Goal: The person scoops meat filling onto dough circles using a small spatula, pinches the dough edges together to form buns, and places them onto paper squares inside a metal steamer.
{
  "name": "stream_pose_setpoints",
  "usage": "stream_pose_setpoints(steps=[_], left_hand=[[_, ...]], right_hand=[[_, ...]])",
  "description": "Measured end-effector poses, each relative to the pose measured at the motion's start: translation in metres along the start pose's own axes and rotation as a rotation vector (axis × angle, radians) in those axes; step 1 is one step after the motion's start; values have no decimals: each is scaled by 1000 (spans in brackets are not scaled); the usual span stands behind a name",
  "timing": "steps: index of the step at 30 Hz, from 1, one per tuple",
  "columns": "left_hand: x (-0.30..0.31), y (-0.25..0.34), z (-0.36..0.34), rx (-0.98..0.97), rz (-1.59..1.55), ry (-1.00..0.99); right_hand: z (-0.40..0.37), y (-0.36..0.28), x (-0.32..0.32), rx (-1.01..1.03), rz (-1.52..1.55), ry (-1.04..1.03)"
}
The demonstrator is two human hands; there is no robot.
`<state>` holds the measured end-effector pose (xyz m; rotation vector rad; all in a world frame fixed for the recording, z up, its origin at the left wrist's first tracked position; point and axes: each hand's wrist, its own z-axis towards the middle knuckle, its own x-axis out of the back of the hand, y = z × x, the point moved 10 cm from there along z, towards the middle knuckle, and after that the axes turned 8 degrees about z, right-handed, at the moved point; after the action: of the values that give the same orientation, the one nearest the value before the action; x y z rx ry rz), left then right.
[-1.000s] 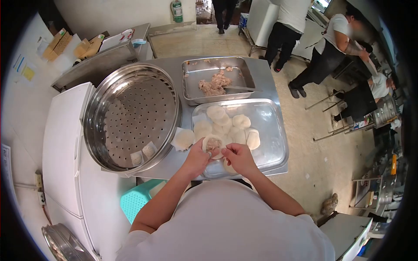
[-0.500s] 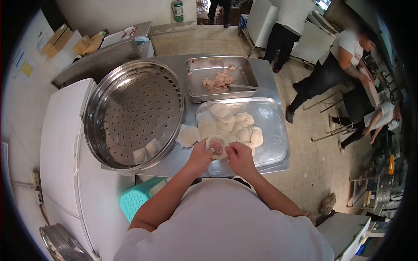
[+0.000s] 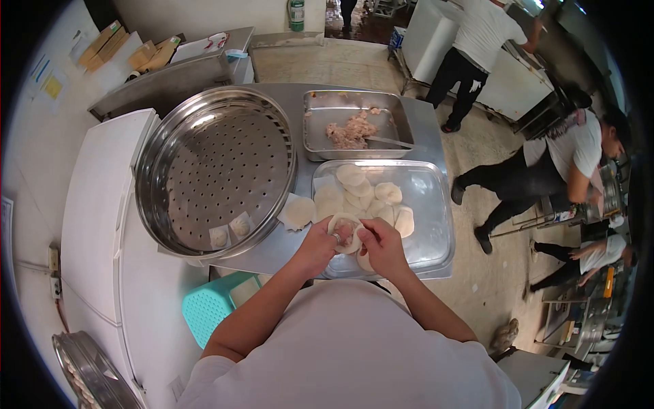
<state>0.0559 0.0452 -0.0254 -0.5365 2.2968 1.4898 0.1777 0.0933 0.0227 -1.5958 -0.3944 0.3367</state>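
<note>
One dough round between left hand, right hand; wall notes illegible.

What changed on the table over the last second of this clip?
The right hand closed in over the filled dough round, which the left hand still cups; its edge looks more folded. People in the background shifted about. The steamer pan, its two finished pieces, the meat tray and the dough tray stayed put.
</note>
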Motion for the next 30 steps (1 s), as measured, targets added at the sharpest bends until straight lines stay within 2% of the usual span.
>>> stream_pose_setpoints(steps=[7,10,17,20,23,28,30], left_hand=[[-1,-4,9,67,-25,-18],[3,-7,14,24,22,-33],[1,1,18,-34,195,-37],[4,-5,22,22,30,-49],[-14,45,-5,-166,528,-52],[-4,33,1,-148,385,-13],[-5,32,1,-144,356,-8]], right_hand=[[2,2,7,-45,51,10],[5,-1,9,85,-71,3],[8,0,8,-64,30,6],[10,2,8,-75,41,-3],[11,0,9,-58,-27,2],[8,-9,9,134,-218,9],[6,-9,9,50,-35,54]])
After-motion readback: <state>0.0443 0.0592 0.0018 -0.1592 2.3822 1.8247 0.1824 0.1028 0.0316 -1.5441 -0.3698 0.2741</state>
